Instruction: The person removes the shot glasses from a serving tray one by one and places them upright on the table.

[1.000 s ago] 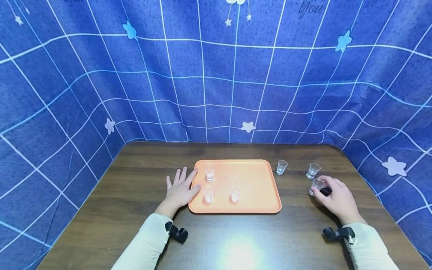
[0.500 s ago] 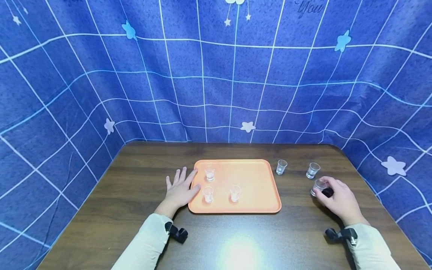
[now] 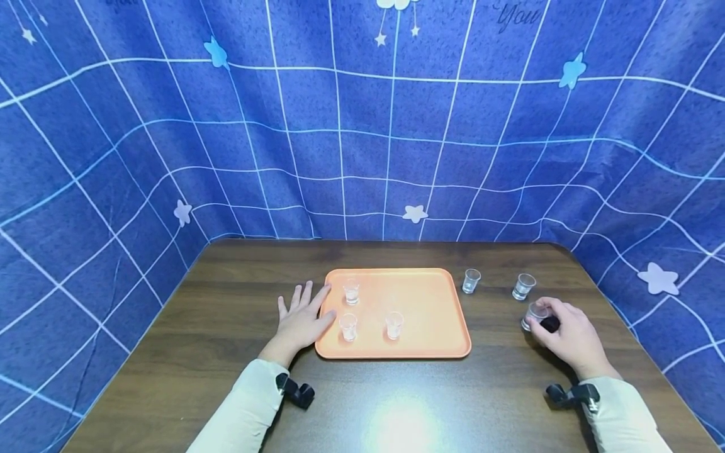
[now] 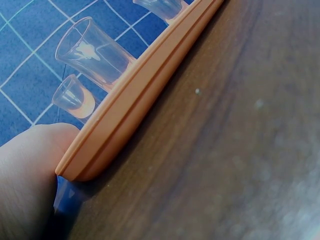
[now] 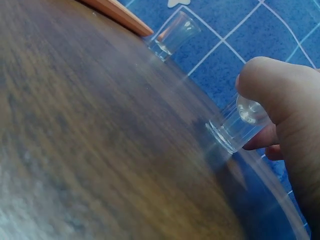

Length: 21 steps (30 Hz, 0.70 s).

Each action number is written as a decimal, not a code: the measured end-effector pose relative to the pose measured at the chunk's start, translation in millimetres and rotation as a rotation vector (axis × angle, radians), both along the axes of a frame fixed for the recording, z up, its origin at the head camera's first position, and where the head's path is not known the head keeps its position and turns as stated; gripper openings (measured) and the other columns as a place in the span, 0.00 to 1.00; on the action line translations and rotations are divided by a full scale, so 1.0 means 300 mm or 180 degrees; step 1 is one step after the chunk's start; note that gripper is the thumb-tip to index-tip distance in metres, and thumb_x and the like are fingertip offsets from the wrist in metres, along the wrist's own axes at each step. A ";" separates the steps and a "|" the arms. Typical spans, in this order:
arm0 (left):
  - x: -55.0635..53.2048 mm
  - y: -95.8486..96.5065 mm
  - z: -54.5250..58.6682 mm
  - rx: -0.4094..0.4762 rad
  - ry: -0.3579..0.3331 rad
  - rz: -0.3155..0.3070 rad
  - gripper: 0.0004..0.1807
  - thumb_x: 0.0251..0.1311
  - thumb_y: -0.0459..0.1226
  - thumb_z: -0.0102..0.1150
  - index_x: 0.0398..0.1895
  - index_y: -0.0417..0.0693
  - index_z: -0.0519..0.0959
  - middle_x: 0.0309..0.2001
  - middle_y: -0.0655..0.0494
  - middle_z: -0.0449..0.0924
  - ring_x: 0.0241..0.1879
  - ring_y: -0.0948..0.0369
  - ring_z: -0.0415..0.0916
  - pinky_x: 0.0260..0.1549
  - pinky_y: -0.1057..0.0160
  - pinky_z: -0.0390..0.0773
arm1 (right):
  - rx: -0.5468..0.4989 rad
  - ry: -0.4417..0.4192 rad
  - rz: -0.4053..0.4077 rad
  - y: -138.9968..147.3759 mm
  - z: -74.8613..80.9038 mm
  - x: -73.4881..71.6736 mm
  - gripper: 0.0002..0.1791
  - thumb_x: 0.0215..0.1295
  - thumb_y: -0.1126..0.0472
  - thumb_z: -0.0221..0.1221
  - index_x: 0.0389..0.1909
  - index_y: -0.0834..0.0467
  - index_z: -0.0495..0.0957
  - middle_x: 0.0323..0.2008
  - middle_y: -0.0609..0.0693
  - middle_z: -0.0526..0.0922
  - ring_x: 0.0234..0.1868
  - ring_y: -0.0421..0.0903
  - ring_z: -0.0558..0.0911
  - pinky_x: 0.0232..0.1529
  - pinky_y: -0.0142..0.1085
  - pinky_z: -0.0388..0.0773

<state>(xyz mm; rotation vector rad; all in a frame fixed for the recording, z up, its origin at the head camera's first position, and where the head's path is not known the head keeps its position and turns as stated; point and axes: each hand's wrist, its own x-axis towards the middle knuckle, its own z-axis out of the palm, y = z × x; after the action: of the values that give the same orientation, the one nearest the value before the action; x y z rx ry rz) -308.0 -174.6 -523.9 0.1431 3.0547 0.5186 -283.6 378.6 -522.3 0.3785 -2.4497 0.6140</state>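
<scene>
My right hand (image 3: 572,333) pinches a small clear shot glass (image 3: 532,314) between thumb and fingers, right of the tray. In the right wrist view that shot glass (image 5: 235,127) is upright, its base close over the wood. My left hand (image 3: 300,319) lies with fingers spread at the left edge of an orange tray (image 3: 430,314), thumb and index finger at its rim. Three shot glasses stand on the tray: a back-left glass (image 3: 351,292), a front-left glass (image 3: 348,327) and a front-middle glass (image 3: 394,325). The left wrist view shows the thumb (image 4: 40,155) against the tray rim.
Two more shot glasses stand on the brown wooden table (image 3: 255,264) beyond the tray's right side: one glass (image 3: 471,281) near the tray corner, another glass (image 3: 523,287) just behind the right hand. A blue curtain (image 3: 362,157) with white grid lines hangs around the table's edges.
My right hand and the pinched shot glass have shifted slightly right, then stayed nearly still. My left hand, the tray and the other glasses have not moved.
</scene>
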 end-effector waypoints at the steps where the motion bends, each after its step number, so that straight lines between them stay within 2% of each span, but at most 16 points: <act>1: -0.001 0.000 -0.002 -0.0004 -0.0006 -0.0002 0.39 0.70 0.65 0.40 0.82 0.68 0.51 0.82 0.42 0.39 0.80 0.41 0.30 0.67 0.28 0.23 | 0.0009 0.0005 0.0005 0.000 0.002 0.001 0.23 0.48 0.58 0.73 0.45 0.58 0.79 0.35 0.58 0.85 0.39 0.62 0.82 0.41 0.55 0.70; 5: -0.002 0.000 -0.003 0.0037 0.0026 -0.0026 0.39 0.70 0.64 0.41 0.82 0.67 0.52 0.81 0.42 0.40 0.79 0.40 0.31 0.67 0.27 0.23 | 0.0061 0.0001 -0.0014 -0.003 0.009 0.000 0.24 0.49 0.55 0.73 0.46 0.57 0.78 0.35 0.58 0.85 0.39 0.61 0.81 0.46 0.56 0.68; 9: 0.002 0.000 0.002 0.0066 0.0035 -0.0022 0.39 0.70 0.64 0.42 0.81 0.66 0.53 0.81 0.41 0.40 0.79 0.39 0.32 0.67 0.27 0.24 | 0.0019 0.0076 -0.0042 -0.010 0.018 -0.011 0.28 0.50 0.52 0.73 0.50 0.60 0.77 0.40 0.59 0.85 0.44 0.62 0.80 0.51 0.57 0.66; 13: 0.002 -0.003 0.005 0.0064 0.0048 -0.0023 0.39 0.70 0.64 0.42 0.81 0.66 0.53 0.81 0.41 0.40 0.79 0.39 0.32 0.66 0.27 0.24 | -0.0063 0.0274 -0.0037 -0.036 0.031 -0.031 0.29 0.50 0.53 0.72 0.52 0.63 0.78 0.43 0.60 0.85 0.50 0.62 0.78 0.55 0.56 0.65; 21: -0.004 -0.002 -0.007 0.0054 0.0058 -0.0045 0.39 0.70 0.64 0.41 0.81 0.66 0.52 0.81 0.41 0.40 0.79 0.39 0.31 0.66 0.27 0.23 | 0.0065 0.0667 0.0135 -0.156 0.063 -0.083 0.28 0.51 0.48 0.67 0.48 0.63 0.80 0.43 0.61 0.84 0.49 0.63 0.78 0.61 0.60 0.64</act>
<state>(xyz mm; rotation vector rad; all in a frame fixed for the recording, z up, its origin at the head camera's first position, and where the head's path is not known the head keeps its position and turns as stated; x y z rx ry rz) -309.2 -175.3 -525.9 0.1710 3.0653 0.5454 -308.5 331.8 -503.5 0.4792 -2.2543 0.5386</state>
